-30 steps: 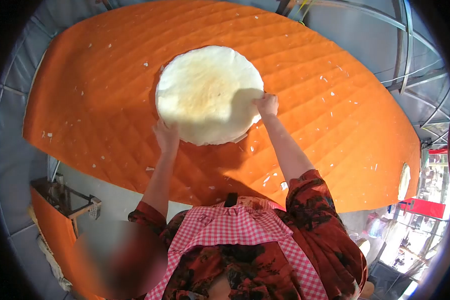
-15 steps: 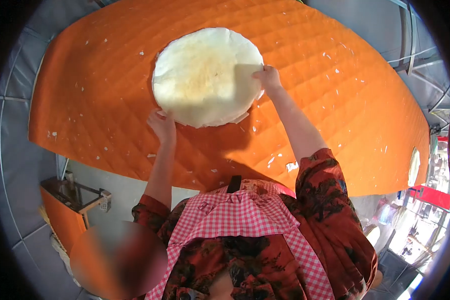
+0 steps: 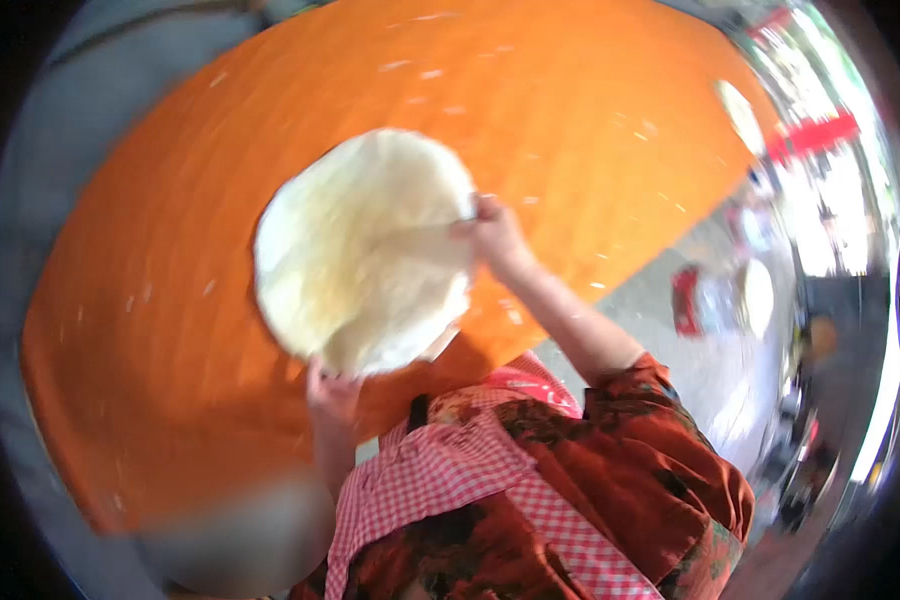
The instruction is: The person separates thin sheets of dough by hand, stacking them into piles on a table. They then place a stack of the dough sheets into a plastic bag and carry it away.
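Note:
A stack of large, thin, round flatbreads [image 3: 360,250], white with a pale brown middle, is held over the orange quilted cover [image 3: 590,130]. Its near edge shows loose layers at the lower right. My right hand [image 3: 498,238] grips the right rim, thumb on top and the other fingers mostly underneath. At the near left rim, my left hand [image 3: 332,392] pinches the edge, somewhat blurred. Whether the underside still touches the cover cannot be made out.
White crumbs and flakes are scattered over the orange cover. Another pale round sheet [image 3: 739,117] lies at its far right end. Beyond the right edge, a clear container with red [image 3: 688,300] and a pale round object [image 3: 756,298] are blurred.
My view has swung to the right, bringing more of the right side in. Both hands keep hold of the flatbread stack, which now looks tilted and bent, closer to my body.

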`<control>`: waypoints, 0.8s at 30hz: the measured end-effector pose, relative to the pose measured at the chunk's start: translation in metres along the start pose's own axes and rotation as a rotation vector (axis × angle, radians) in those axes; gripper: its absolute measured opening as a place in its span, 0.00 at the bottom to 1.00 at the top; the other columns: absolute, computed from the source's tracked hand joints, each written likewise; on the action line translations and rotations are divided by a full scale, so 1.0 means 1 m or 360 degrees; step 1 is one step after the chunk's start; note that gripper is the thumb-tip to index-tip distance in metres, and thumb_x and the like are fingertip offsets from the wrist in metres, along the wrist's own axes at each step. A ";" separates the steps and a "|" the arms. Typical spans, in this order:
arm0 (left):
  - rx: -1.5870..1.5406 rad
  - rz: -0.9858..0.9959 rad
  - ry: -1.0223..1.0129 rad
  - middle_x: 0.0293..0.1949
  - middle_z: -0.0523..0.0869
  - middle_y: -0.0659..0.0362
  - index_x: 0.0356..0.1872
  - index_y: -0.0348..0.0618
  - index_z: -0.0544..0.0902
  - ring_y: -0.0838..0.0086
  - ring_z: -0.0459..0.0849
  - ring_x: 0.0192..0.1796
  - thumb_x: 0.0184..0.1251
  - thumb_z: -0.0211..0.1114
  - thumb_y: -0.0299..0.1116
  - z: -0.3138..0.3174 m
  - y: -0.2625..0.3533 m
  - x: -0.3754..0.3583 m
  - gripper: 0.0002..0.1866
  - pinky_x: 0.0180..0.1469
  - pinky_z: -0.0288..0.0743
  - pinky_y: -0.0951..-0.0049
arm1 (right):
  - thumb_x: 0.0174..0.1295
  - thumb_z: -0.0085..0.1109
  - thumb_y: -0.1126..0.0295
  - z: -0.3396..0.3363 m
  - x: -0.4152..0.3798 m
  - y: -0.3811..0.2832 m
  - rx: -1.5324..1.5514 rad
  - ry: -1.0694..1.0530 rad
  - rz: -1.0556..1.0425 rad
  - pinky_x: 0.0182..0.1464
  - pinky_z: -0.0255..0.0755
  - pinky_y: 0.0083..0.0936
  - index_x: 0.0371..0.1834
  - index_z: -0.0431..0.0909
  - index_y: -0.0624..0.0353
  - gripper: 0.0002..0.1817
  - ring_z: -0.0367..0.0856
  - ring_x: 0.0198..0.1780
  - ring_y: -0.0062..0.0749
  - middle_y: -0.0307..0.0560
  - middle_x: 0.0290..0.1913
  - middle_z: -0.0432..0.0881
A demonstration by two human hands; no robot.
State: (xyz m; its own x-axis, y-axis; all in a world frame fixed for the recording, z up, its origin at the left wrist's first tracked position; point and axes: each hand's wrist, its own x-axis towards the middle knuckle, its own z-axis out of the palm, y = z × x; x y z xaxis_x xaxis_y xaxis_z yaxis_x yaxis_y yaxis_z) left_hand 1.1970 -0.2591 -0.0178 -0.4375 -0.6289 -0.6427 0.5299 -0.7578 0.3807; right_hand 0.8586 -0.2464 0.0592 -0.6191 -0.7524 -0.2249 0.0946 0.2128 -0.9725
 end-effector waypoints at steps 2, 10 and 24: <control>0.0175 0.0010 -0.0192 0.65 0.73 0.50 0.67 0.39 0.65 0.54 0.72 0.65 0.75 0.45 0.50 0.000 -0.017 0.003 0.29 0.66 0.66 0.48 | 0.48 0.60 0.83 -0.032 -0.017 -0.028 0.0009 -0.0163 -0.0068 0.43 0.75 0.26 0.45 0.78 0.67 0.17 0.80 0.37 0.24 0.39 0.35 0.82; 0.0339 -0.0113 -0.0313 0.64 0.72 0.51 0.68 0.43 0.65 0.52 0.69 0.67 0.61 0.57 0.39 0.177 -0.147 -0.008 0.33 0.67 0.64 0.44 | 0.50 0.59 0.82 -0.263 -0.058 -0.027 -0.0065 0.0029 -0.0265 0.46 0.72 0.22 0.42 0.74 0.67 0.14 0.74 0.41 0.19 0.36 0.35 0.75; 0.0945 -0.0231 -0.0717 0.64 0.72 0.47 0.68 0.38 0.63 0.53 0.73 0.64 0.55 0.57 0.29 0.504 -0.386 0.002 0.35 0.67 0.67 0.52 | 0.46 0.59 0.83 -0.643 -0.103 -0.091 0.0472 0.0650 -0.0230 0.42 0.74 0.19 0.42 0.77 0.68 0.16 0.80 0.36 0.21 0.42 0.37 0.83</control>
State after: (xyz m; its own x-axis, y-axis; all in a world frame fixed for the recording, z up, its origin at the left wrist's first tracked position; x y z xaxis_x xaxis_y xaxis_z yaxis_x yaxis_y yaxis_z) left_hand 0.6257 -0.0553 0.1689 -0.7949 -0.4295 -0.4286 0.0202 -0.7247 0.6888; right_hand 0.4123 0.2126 0.2095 -0.8902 -0.4439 -0.1028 0.1659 -0.1056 -0.9805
